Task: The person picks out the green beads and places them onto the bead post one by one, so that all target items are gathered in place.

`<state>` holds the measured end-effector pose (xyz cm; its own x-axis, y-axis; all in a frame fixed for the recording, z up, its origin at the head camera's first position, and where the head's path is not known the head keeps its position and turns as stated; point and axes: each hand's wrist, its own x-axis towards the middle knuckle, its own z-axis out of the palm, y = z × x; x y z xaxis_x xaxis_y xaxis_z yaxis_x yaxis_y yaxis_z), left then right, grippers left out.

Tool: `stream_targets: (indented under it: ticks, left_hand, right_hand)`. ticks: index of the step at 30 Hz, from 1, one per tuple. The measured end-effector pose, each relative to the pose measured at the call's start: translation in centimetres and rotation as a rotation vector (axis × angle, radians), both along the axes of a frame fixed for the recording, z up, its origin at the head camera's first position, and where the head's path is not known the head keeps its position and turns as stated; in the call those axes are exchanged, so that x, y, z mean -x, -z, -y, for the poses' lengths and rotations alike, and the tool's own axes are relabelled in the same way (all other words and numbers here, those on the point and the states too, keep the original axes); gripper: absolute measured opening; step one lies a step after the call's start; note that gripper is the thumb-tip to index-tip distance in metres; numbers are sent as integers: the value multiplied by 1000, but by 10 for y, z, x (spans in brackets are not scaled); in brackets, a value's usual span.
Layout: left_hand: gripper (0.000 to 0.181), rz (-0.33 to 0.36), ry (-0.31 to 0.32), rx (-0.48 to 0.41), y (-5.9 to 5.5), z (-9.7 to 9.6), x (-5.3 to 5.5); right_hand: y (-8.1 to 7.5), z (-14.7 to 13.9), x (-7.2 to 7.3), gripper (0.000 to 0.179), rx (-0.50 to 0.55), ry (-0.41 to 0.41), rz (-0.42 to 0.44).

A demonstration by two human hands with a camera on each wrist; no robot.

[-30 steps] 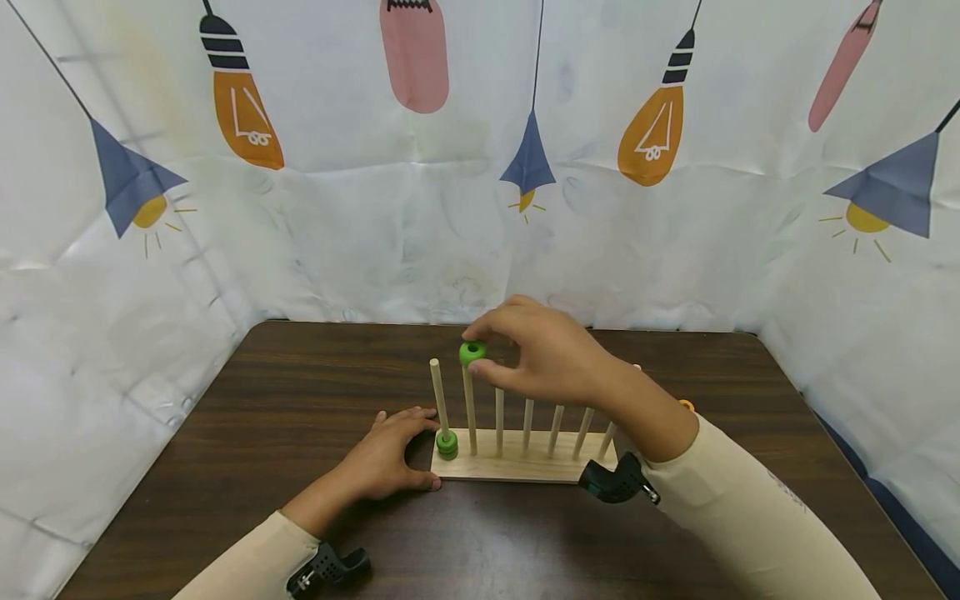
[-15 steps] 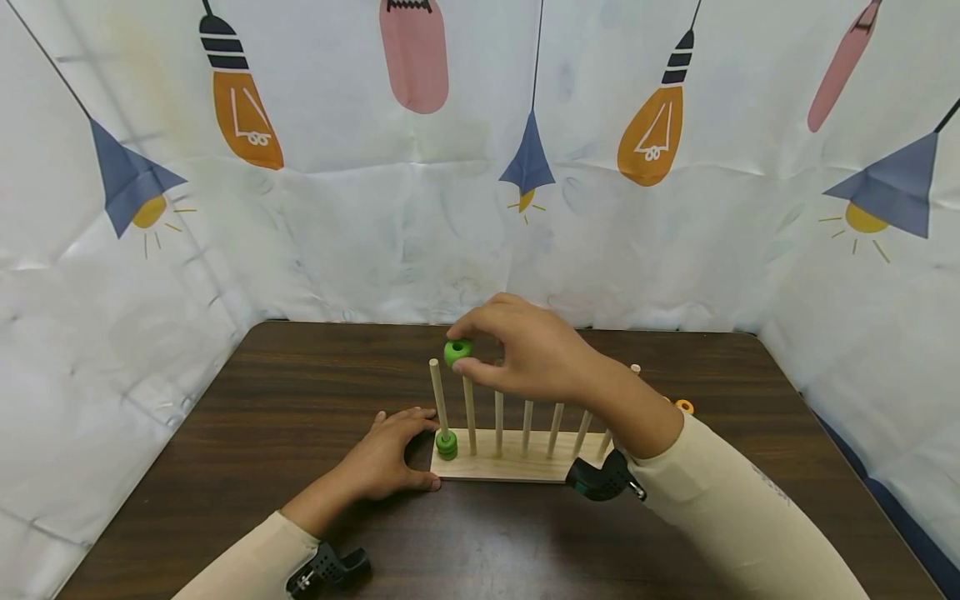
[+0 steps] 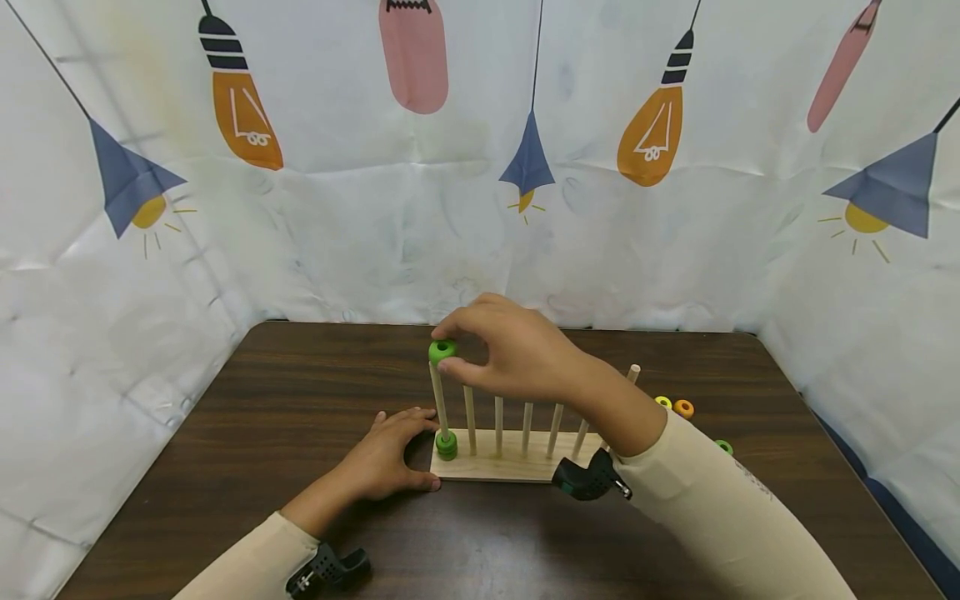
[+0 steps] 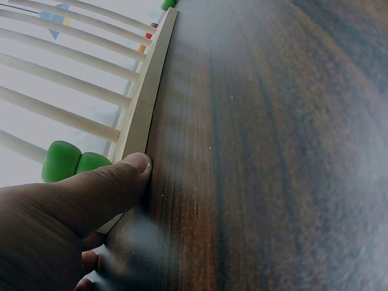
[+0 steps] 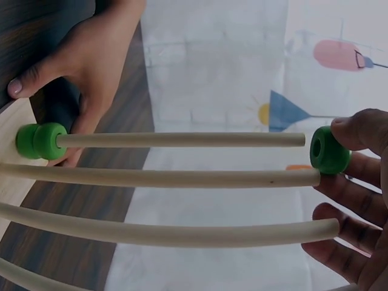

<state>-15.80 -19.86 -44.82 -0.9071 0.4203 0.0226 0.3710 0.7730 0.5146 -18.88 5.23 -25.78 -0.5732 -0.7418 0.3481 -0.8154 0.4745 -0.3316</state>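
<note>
A green bead [image 3: 442,352] is pinched between thumb and index finger of my right hand [image 3: 517,350]. In the right wrist view that bead [image 5: 329,150] sits just off the tip of the leftmost peg [image 5: 182,140], its hole facing the peg. Two green beads [image 3: 447,446] are stacked at the foot of the same peg. My left hand [image 3: 386,454] grips the left end of the wooden pegboard [image 3: 510,468], thumb on the front edge, as the left wrist view shows with the thumb [image 4: 115,185]. Its other fingers are partly hidden behind the board.
Several bare pegs [image 3: 498,425] stand in a row along the board. To the right on the brown table [image 3: 187,500] lie a yellow bead [image 3: 663,402], an orange bead [image 3: 683,409] and a green bead [image 3: 723,447], partly behind the right forearm. A printed white cloth [image 3: 337,242] hangs behind.
My right hand has moved left with the green bead, from over the second peg to the top of the leftmost one. The left hand has stayed put. More loose beads show at right.
</note>
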Motion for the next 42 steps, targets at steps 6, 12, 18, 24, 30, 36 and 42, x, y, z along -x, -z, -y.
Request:
stream_targets:
  ticks: [6, 12, 18, 24, 30, 36, 42]
  left_hand:
    - [72, 2, 3, -1, -1, 0, -1]
    - [73, 8, 0, 1, 0, 1, 0]
    - [74, 10, -2, 5, 1, 0, -1]
    - [76, -2, -5, 6, 2, 0, -1]
    - [74, -2, -16, 18, 3, -1, -1]
    - [74, -7, -23, 26, 2, -1, -1]
    - [74, -14, -19, 27, 0, -2, -1]
  right_hand:
    - [2, 5, 1, 28, -2, -15, 9]
    - [4, 9, 1, 27, -19, 13, 11]
    - [6, 10, -1, 29, -49, 31, 14]
    - [5, -1, -3, 30, -67, 67, 15]
    - [4, -21, -7, 30, -105, 128, 30]
    - [6, -47, -9, 32, -137, 181, 45]
    - [7, -79, -13, 39, -134, 253, 74]
